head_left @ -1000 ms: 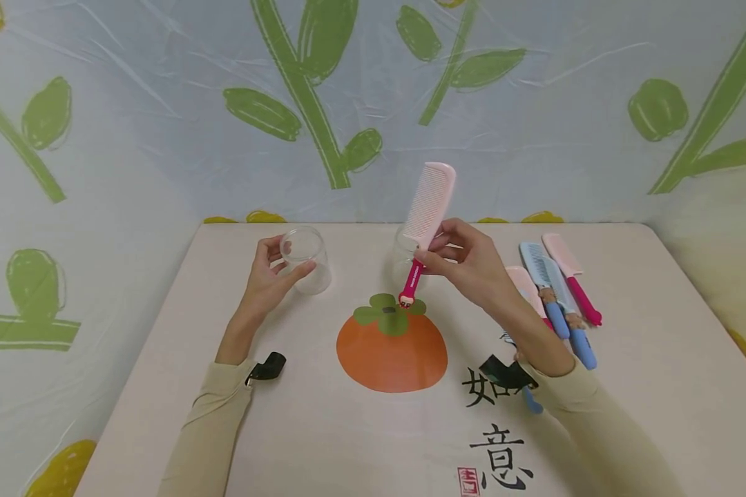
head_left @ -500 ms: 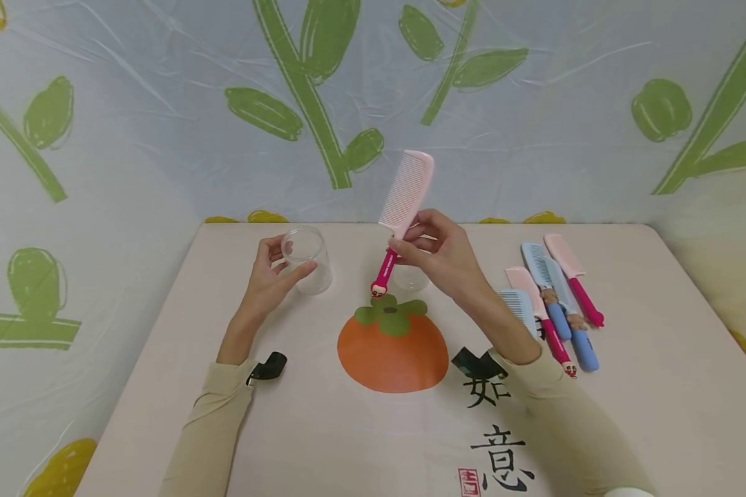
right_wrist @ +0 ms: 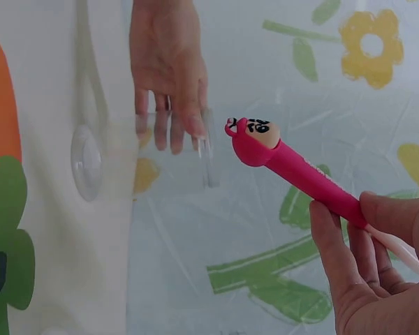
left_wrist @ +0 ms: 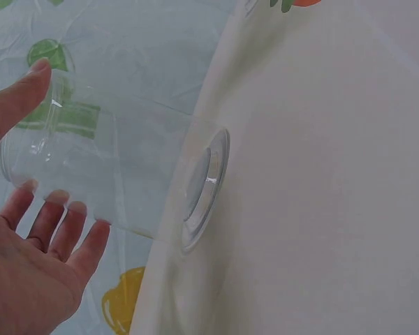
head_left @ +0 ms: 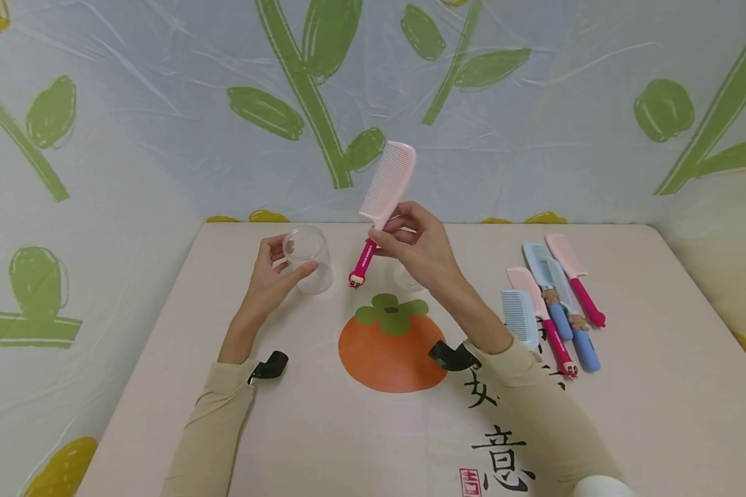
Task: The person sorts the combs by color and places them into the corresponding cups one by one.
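My left hand (head_left: 264, 279) holds a clear plastic cup (head_left: 318, 279) round its side, thumb on one side and fingers on the other. The cup stands upright with its mouth up, its base at the table in the left wrist view. With my right hand (head_left: 425, 248) I pinch a pink comb (head_left: 390, 181) near its neck. Its toothed part points up; the magenta handle (right_wrist: 314, 178), tipped with a small character head, slants down toward the cup, apart from it. A second clear cup (head_left: 405, 279) is mostly hidden behind my right hand.
To the right lie several combs: a light blue comb (head_left: 519, 316), a pink comb with magenta handle (head_left: 558, 345), another pink comb (head_left: 564, 254) and blue ones (head_left: 584, 352). The table (head_left: 323, 442) bears a persimmon print (head_left: 391, 359). A patterned curtain (head_left: 534, 159) stands behind.
My right hand has carried the pink comb left and slightly up, closer to the held cup. More of the light blue comb shows now. The left hand and its cup have stayed put.
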A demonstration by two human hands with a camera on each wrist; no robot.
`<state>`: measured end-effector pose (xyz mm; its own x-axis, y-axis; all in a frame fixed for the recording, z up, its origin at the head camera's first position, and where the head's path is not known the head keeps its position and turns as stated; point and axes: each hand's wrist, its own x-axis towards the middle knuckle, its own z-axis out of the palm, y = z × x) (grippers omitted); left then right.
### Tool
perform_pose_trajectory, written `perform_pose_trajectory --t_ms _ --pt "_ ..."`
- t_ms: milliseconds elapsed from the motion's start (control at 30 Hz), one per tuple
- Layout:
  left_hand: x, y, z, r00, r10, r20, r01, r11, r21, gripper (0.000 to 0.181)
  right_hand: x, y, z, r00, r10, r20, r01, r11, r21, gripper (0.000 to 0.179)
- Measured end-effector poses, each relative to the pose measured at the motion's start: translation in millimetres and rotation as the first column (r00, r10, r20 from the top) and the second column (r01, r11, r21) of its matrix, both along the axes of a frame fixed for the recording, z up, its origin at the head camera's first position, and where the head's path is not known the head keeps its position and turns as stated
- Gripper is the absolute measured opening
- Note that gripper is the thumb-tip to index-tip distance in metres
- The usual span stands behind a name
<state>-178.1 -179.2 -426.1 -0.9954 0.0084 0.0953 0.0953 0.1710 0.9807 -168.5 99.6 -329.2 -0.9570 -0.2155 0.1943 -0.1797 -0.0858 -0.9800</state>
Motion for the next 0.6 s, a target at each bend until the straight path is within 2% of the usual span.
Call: perform_pose_trajectory --t_ms 200,433,600 --pt "0.3 0.3 0.5 1.000 -0.001 0.004 0.001 1.000 -0.005 0.081 -6.7 -11.2 -0.8 1.000 -0.010 -0.008 0.010 1.000 -0.017 0.038" --pt "-0.1 1.1 0.2 1.000 0.005 0.015 -0.005 1.000 -0.023 0.078 -13.9 -21.9 -1.9 0.999 -0.036 -0.006 0.036 0.996 -0.083 0.036" --pt "0.2 0.0 0.1 1.000 0.005 0.023 -0.005 1.000 -0.012 0.077 -18.5 -32.3 -2.8 0.997 -0.065 -0.041 0.059 0.990 -0.125 0.036"
